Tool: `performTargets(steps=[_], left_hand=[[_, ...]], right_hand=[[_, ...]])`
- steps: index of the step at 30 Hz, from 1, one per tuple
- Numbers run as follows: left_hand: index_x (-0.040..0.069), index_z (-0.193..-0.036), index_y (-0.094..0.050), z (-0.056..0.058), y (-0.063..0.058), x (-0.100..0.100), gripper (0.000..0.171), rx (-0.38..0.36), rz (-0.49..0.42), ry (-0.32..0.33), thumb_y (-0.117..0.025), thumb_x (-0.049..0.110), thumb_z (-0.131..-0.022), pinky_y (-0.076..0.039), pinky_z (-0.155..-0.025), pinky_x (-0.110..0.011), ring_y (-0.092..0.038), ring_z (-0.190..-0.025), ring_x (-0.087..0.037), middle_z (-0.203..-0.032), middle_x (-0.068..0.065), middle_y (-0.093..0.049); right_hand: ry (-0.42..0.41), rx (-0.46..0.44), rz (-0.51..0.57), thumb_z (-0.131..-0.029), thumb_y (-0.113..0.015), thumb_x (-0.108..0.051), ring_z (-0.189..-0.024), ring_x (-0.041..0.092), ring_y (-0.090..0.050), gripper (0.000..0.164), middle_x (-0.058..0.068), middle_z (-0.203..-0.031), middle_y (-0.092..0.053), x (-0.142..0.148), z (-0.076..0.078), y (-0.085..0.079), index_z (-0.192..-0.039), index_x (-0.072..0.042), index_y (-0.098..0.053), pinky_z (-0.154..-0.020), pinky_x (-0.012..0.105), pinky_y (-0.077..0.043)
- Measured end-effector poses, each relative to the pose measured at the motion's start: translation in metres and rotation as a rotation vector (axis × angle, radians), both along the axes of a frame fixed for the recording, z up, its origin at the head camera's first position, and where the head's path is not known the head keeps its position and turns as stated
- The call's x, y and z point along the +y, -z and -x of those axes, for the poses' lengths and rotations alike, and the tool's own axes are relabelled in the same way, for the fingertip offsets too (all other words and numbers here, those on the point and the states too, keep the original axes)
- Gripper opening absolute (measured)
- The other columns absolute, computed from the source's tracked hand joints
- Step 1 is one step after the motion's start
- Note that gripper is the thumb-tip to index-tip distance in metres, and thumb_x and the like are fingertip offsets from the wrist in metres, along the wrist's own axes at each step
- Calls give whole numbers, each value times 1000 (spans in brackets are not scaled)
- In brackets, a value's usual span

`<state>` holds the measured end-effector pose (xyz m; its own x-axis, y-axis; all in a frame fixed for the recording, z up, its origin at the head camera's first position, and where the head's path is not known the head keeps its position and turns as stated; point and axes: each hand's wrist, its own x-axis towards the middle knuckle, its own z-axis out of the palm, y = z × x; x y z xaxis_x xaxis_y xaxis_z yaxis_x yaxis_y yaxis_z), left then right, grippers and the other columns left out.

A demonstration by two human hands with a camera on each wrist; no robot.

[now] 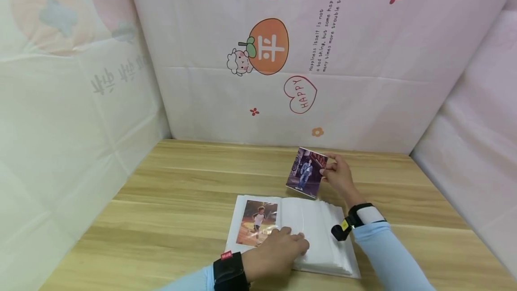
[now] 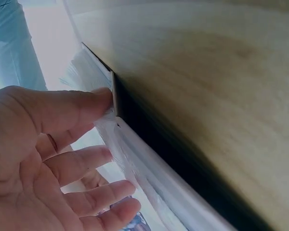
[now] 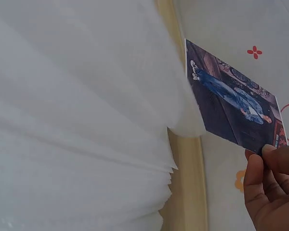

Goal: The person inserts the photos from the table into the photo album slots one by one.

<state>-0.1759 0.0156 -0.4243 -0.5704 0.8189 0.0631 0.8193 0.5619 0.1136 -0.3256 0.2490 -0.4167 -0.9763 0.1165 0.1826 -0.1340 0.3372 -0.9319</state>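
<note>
An open photo album [image 1: 313, 226] with clear-sleeved white pages lies on the table. Its left page holds a photo of a running child [image 1: 257, 219]. My left hand [image 1: 276, 250] rests over the album's near middle; in the left wrist view its thumb [image 2: 94, 103] touches the near edge at the spine, the fingers loosely extended over the pages. My right hand [image 1: 340, 178] pinches a printed photo [image 1: 307, 172] by its upper right side, between thumb and fingers, just beyond the album's far edge. A standing figure in blue clothes shows on it, also in the right wrist view [image 3: 233, 98].
The wooden table [image 1: 169, 201] ends at a white printed cloth backdrop [image 1: 210, 102]. Cloth walls stand at the left and right. Several album pages fan up at the right side, near the right wrist camera [image 1: 341, 231].
</note>
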Motion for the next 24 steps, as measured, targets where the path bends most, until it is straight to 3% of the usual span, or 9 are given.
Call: performTargets(steps=[6, 15, 24], left_hand=[[26, -93, -61, -1, -1, 0, 38, -17, -2, 8, -74, 4, -65, -39, -65, -26, -50, -85, -11, -102, 11, -58], [26, -91, -61, -1, -2, 0, 37, -35, -6, -4, -75, 4, -65, -38, -64, -26, -50, -85, -12, -106, 11, -59], [26, -92, -63, 0, -1, 0, 37, -19, -14, 4, -74, 3, -66, -41, -65, -26, -53, -87, -14, -114, 7, -60]], right_hand=[[-11, -12, 46, -83, -56, 14, -62, 11, -56, 54, 24, -83, -60, -2, 3, 5, -132, 4, -38, -59, 34, -52], [-24, -74, 147, -84, -57, 11, -67, 11, -58, 54, 10, -80, -63, -6, 3, 11, -133, 2, -37, -62, 28, -51], [-40, -79, 139, -83, -57, 11, -64, 9, -56, 55, 9, -78, -62, -8, 5, 21, -133, 3, -37, -57, 24, -48]])
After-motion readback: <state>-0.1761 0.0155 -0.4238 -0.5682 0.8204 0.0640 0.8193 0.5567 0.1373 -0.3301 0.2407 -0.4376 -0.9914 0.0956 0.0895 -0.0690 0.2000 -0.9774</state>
